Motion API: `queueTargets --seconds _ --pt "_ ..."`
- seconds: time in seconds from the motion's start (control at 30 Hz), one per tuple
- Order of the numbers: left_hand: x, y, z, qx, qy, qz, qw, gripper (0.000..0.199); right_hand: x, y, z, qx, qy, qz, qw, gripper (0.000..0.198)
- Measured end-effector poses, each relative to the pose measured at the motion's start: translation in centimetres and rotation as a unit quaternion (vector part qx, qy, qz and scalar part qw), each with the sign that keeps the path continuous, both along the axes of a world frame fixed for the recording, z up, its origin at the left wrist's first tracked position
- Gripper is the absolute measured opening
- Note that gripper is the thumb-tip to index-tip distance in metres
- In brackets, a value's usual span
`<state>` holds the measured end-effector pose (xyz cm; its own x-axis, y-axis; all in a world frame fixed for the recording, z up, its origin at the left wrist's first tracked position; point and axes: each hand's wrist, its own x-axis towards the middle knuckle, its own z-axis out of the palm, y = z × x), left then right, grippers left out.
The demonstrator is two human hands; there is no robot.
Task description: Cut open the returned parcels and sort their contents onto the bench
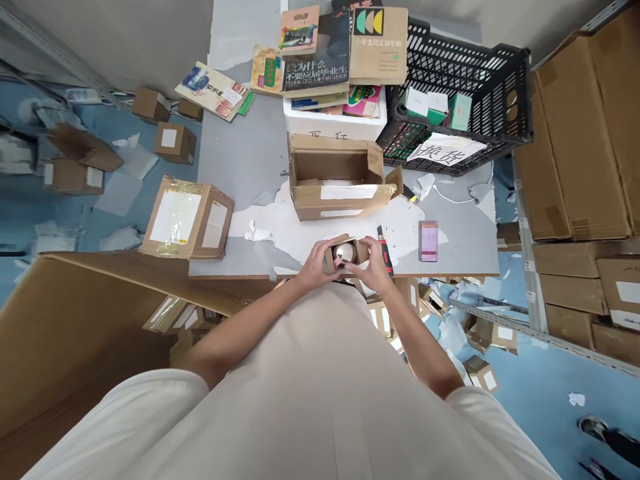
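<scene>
Close to my body, at the table's front edge, both my hands hold a small cardboard box [329, 259] with its top flaps apart. My left hand [315, 265] grips its left side, and the fingers of my right hand [374, 267] close on its right side and front. Inside sits a round, shiny, silvery-pink thing [345, 252]; its kind is not clear. A small pink bit shows near my fingertips. Right beside my right hand lies a red and black utility knife [385, 252]. Beyond my hands stands a larger opened cardboard box [327, 208].
A phone [429, 241] lies on the table [465, 233] to the right. At the back are a black plastic crate [490, 87] with small boxes and a pile of books [317, 67] on a white box. A taped carton [186, 217] stands left. A large open carton [75, 333] is beside me.
</scene>
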<state>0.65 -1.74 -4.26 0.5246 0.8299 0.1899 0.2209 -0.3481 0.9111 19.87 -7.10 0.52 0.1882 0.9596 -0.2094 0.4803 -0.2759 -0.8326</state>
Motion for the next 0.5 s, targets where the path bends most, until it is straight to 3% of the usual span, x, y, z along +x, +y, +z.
queueTargets --seconds 0.1,0.2,0.3,0.37,0.43,0.5 --pt "0.1 -0.8 0.1 -0.064 -0.037 0.043 0.996 0.090 0.8 -0.7 -0.7 -0.021 0.108 -0.093 0.990 0.072" --pt "0.3 -2.2 0.3 -0.113 -0.047 0.103 0.987 0.080 1.1 -1.2 -0.9 -0.018 0.132 -0.052 0.990 0.056" --pt "0.7 -3.2 0.4 -0.068 -0.003 0.123 0.990 0.059 1.5 -1.1 -0.6 0.037 0.060 0.077 0.995 0.041" --pt "1.1 -3.4 0.3 -0.022 0.031 0.118 0.992 0.053 1.9 -0.3 -0.6 0.057 0.053 0.119 0.990 0.031" --pt "1.5 -3.3 0.3 -0.001 0.053 0.112 0.992 0.052 2.3 1.2 -1.1 0.048 0.094 0.090 0.990 0.033" --pt "1.8 -3.1 0.2 0.000 0.069 0.103 0.992 0.049 2.4 3.3 -1.9 -0.004 0.156 0.038 0.987 0.040"
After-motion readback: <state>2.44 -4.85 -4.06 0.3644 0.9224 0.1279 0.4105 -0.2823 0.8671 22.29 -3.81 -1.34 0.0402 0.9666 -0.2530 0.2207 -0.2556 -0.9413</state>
